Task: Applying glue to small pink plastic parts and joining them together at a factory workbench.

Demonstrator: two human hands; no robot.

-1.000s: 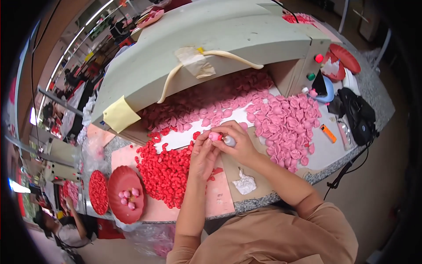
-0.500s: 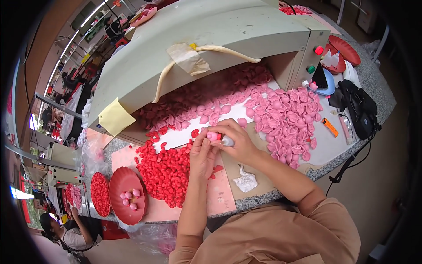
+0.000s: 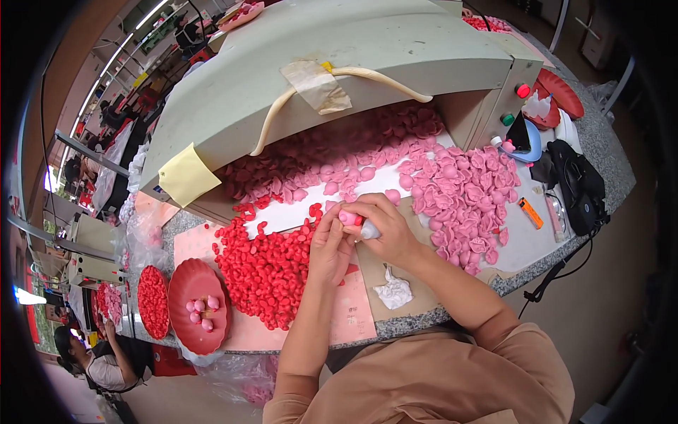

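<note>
Little moves since the earlier frame beyond a slight swing of the view; both hands stay close together in front of the machine (image 3: 332,53), around the same small bud (image 3: 348,217), pink with a red end. It sits off the table between the two sets of fingertips, above the gap between the red pieces (image 3: 265,275) and the pink petals (image 3: 462,201). The left hand (image 3: 329,249) closes on it, thumb and fingers pinched together; the right hand (image 3: 390,230) wraps a pale bottle (image 3: 370,230) just beside it, its fingers reaching toward the bud, though whether they press on it I cannot tell. The bud looks light and rather soft, perhaps foamy, so a firm squeeze could dent it or shift its layers; a gentle pinch around the rounded pink sides seems best, leaving the red end free. If any wet glue is on it, it may slip or stick to the skin. The bottle looks light and pliable, best held round its body, as pressure may push its contents out. Similar buds (image 3: 212,302) lie in the red tray (image 3: 198,339), well apart from the hands.
</note>
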